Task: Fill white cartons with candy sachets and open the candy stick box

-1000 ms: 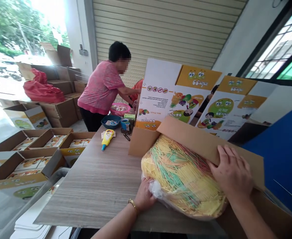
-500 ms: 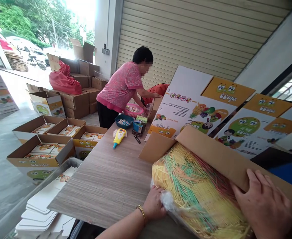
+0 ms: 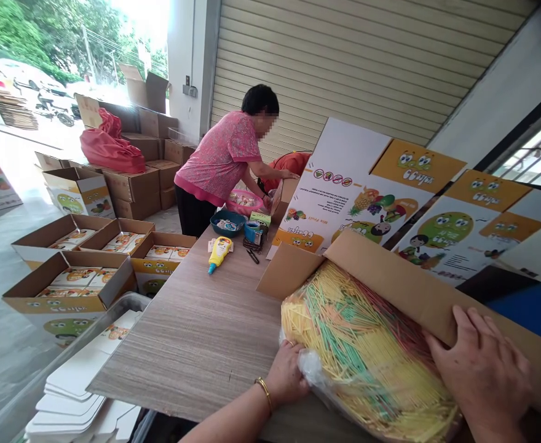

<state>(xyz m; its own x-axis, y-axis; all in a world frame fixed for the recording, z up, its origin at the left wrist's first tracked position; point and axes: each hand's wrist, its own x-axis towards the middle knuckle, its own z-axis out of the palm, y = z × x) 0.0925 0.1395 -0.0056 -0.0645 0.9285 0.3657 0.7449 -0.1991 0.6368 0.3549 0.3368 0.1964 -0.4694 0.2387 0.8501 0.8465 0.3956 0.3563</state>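
A: Head cam, where's the bag of straws [image 3: 367, 351]?
B: About 5 o'clock, in a cardboard box [image 3: 289, 271] on the desk [image 3: 182, 344]. Left hand [image 3: 289, 372] grip's clamped on the plastic [image 3: 310, 369]; right hand [image 3: 480, 375] lies open on the flap [image 3: 404, 286]. Feels light, soft, slippery: grab the gathered neck.

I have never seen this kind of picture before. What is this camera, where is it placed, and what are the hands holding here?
This picture comes from one camera worn on a person's head, looking forward and down. There is no machine: the two arms at the bottom belong to that person. The left hand, with a gold bangle, grips a clear plastic bag of yellow, green and red straws. The bag lies in an open cardboard box, and the right hand rests on the box's flap. On the wood-grain table are a yellow bottle and a blue bowl. Farther away, another person reaches past a pink basin.
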